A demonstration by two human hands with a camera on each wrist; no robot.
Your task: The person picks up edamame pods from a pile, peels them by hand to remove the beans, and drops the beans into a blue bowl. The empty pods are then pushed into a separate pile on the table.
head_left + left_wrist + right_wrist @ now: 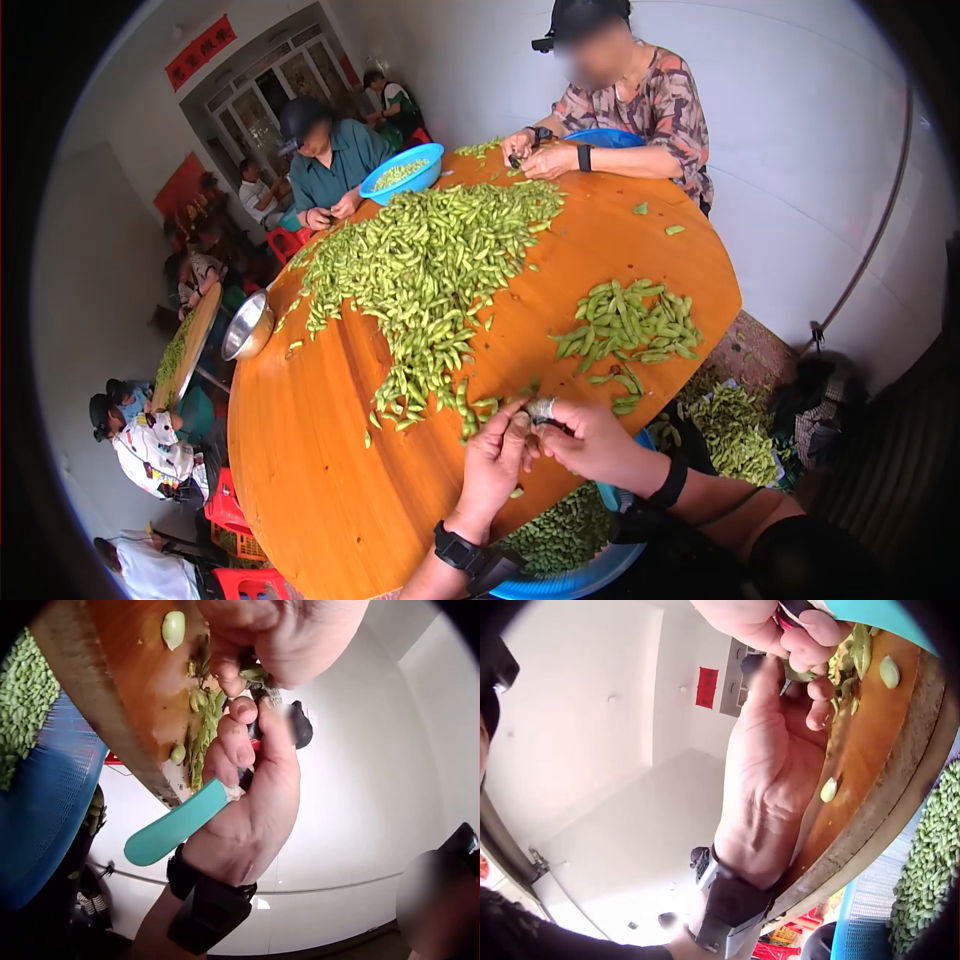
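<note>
In the head view, the left hand and right hand meet at the near edge of the wooden table, fingers bent and tips close together; the held thing is too small there to show its direction. Two heaps of pods lie on the wood, a large heap and a small heap, with one blue basin below the hands. In the left wrist view, one teal handle slants, its rounded free end toward the lower left, the right hand's fingers curled round its other end; the left hand pinches one green pod just above. In the right wrist view, the pod lies roughly crosswise between the left hand's thumb and fingers, beside the right hand, and two loose beans dot the wood
</note>
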